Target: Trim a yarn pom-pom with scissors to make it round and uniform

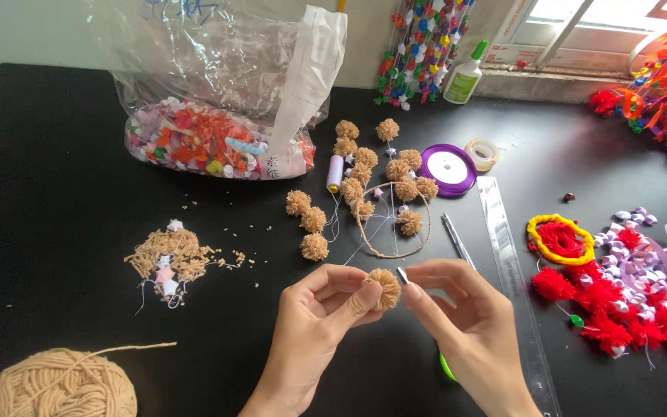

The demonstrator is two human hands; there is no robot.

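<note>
A big clear plastic bag [218, 93] is slumped near the table's [55, 193] far edge, left of the middle, stuffed at the bottom with mixed red, pink, white and blue bits. A white paper strip label [303, 85] is seen running down its right side. A small white glue bottle [465, 76] with a green cap and pale label is parked at the far edge, toward the right.
</note>
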